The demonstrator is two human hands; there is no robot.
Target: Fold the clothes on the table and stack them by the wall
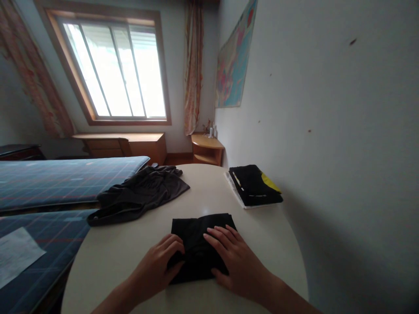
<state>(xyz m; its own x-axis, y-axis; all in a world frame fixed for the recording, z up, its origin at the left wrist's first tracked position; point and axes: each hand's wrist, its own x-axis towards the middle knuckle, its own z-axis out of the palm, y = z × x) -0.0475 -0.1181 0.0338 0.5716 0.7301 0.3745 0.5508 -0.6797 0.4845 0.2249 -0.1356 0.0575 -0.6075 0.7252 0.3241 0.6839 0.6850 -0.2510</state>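
Observation:
A folded black garment [196, 255] lies on the round, pale table [131, 266] right in front of me. My left hand [163, 257] touches its left edge. Those fingers are bent over the cloth, and the thumb is spread away from them, with dark fabric showing between. On the right part of the cloth rests my right hand [231, 255], its fingers apart and stretched out over the top. Its thumb lies near the lower edge. What kind of garment it is cannot be made out from the folded shape.
A crumpled dark garment [144, 192] lies at the table's back left. Folded black clothing with a yellow patch [255, 185] sits at the back right, beside the wall [343, 174]. Plaid mattresses [65, 181] border the table's left, one bearing a paper sheet [19, 253].

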